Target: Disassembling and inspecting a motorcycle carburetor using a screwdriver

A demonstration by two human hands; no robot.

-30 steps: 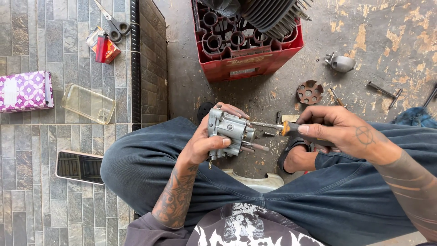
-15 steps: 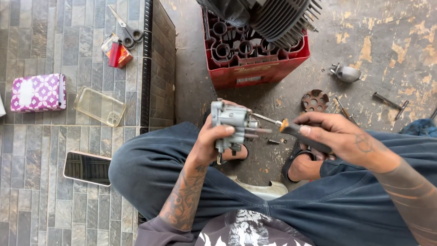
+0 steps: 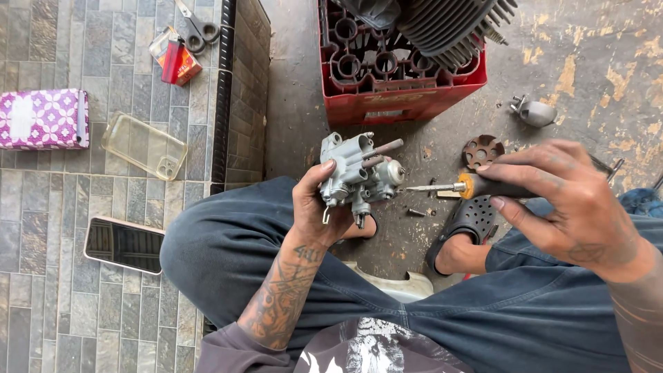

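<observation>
Left hand [image 3: 319, 207] fingers clenched around a grey metal carburetor [image 3: 356, 173], right hand [image 3: 559, 200] fingers grasping a screwdriver [image 3: 469, 186], its tip just short of the carburetor, a small screw [image 3: 416, 213] on the floor below the tip, red crate [image 3: 400, 90] beyond the fingers

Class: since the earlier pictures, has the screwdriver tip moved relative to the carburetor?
Yes. The screwdriver tip now sits just off the carburetor, drawn back slightly toward the right hand.

On the tiled floor [image 3: 83, 304] lie a phone [image 3: 124, 244], a clear phone case [image 3: 143, 146], a purple patterned box [image 3: 43, 118] and scissors [image 3: 197, 26]. A red crate [image 3: 400, 97] stands on the concrete, with a finned cylinder [image 3: 449, 27] on top.
</observation>
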